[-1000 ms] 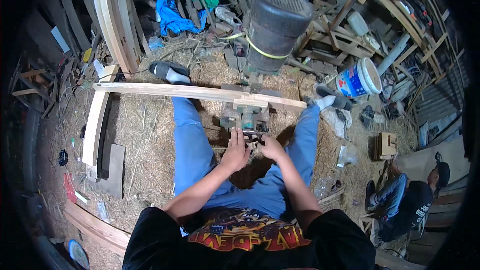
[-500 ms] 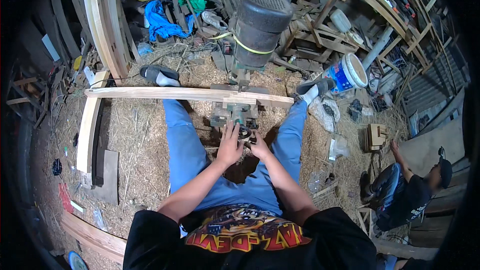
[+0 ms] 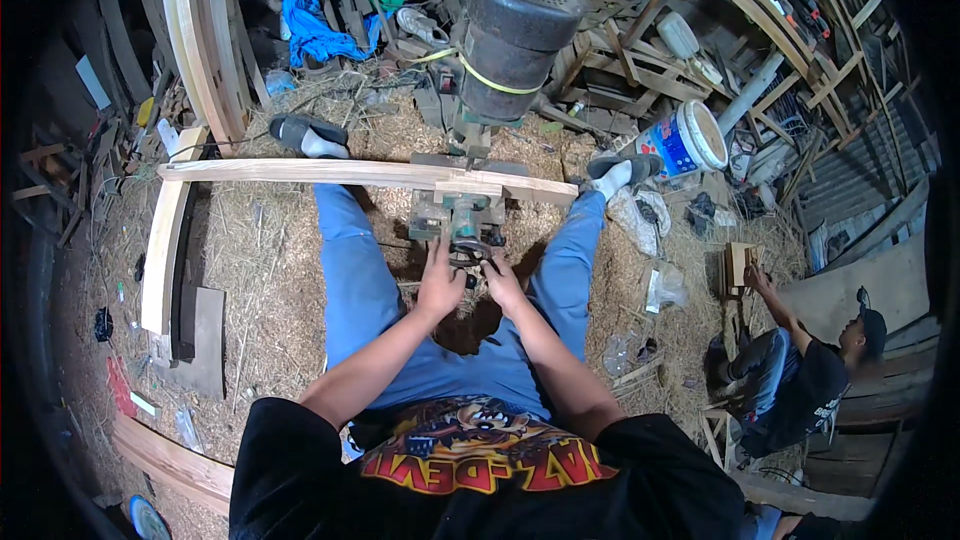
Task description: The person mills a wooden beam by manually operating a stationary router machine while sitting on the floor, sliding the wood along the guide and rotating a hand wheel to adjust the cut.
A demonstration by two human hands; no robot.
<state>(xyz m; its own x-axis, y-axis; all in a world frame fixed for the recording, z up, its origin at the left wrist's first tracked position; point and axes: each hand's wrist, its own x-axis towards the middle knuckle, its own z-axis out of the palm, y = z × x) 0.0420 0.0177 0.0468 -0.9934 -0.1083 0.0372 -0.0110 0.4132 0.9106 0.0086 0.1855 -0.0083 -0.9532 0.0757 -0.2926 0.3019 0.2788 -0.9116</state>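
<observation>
Touching handwheel (image 3: 472,246): my left hand (image 3: 441,285), fingers extended; right hand (image 3: 503,285) curled, grip unclear.
Beam (image 3: 320,172): placed across machine (image 3: 510,50) beyond both hands; remaining work unclear.

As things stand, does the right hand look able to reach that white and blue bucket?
Probably not without leaning: the bucket stands beyond the right foot, which lies between, and the right hand is at the dark wheel.
</observation>
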